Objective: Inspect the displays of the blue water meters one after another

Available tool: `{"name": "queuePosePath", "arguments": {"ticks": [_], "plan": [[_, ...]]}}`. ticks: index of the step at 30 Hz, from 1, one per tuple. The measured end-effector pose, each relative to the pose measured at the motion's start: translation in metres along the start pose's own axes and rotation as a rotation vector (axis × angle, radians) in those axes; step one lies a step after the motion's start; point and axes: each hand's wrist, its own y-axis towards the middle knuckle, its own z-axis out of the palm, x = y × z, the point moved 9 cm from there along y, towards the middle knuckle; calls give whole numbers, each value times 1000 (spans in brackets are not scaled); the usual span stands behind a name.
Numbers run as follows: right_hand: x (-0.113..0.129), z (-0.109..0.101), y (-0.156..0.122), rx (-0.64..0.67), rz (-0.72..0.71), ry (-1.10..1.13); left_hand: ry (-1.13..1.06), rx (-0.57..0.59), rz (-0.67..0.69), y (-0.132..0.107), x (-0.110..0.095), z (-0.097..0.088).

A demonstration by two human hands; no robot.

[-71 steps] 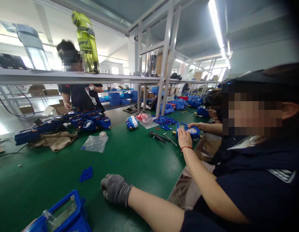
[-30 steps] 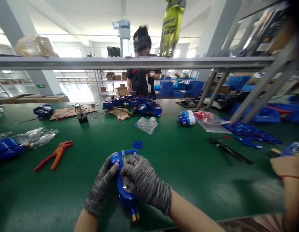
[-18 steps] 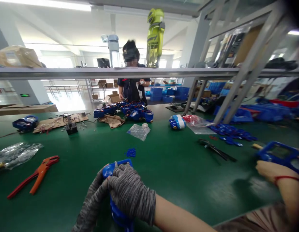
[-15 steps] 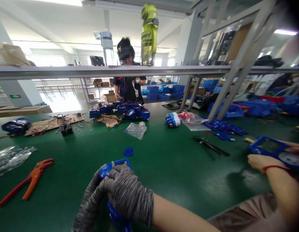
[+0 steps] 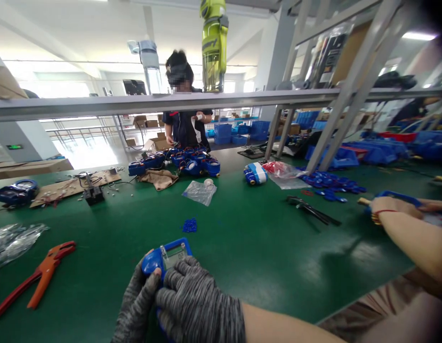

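Holding blue meter (image 5: 153, 262) by rounded corner in gloved left hand (image 5: 135, 300) — covering its lower part from above with right hand (image 5: 201, 302) — cannot tell whether gripping.

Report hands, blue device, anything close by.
Left hand grips blue device. Right hand over its lower part. Display partly covered. Small blue pieces just beyond.

— What did that green surface (image 5: 264, 257) carry?
— An orange-and-red tool (image 5: 49, 267) lay out left, and small blue pieces (image 5: 189, 225) sat in front of a clear bag (image 5: 199, 193)!
— And right?
— A black-handled tool (image 5: 310, 208), blue parts (image 5: 331, 181) heaped beyond it!
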Motion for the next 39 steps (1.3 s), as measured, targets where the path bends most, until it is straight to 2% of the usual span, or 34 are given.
{"name": "queuePosePath", "arguments": {"ticks": [2, 3, 4, 6, 7, 9, 12, 18, 21, 24, 27, 30, 34, 39], "plan": [[-31, -12, 5, -77, 61, 228, -18, 17, -11, 1, 7, 5], [-60, -18, 8, -147, 147, 330, -28, 26, -23, 2, 12, 6], [-97, -22, 9, -238, 285, 404, -36, 30, -35, 2, 16, 7], [-173, -21, 6, -365, 561, 349, -55, 19, -51, 1, 23, 5], [-207, -16, 3, -374, 683, 271, -69, 13, -64, 1, 25, 3], [-257, 4, 4, -339, 764, 241, -103, 33, -93, 0, 28, 2], [-296, 33, 8, -259, 794, 227, -110, 46, -104, 4, 29, -3], [-311, 62, 32, -98, 827, 131, -150, 27, -128, 10, 34, -7], [-313, 64, 44, -21, 851, 76, -192, 47, -139, 8, 34, -4], [-311, 56, 44, 46, 857, 56, -220, 89, -151, 4, 28, 2], [-302, 49, 23, 143, 835, 77, -205, 122, -181, 1, 21, 6], [-288, 43, -12, 204, 833, 48, -193, 154, -207, 4, 14, 6], [-270, 35, -46, 108, 856, -89, -108, 159, -203, 13, 13, -3], [-255, 33, -51, 25, 811, -130, 2, 54, -124, 9, 21, -16]]}}
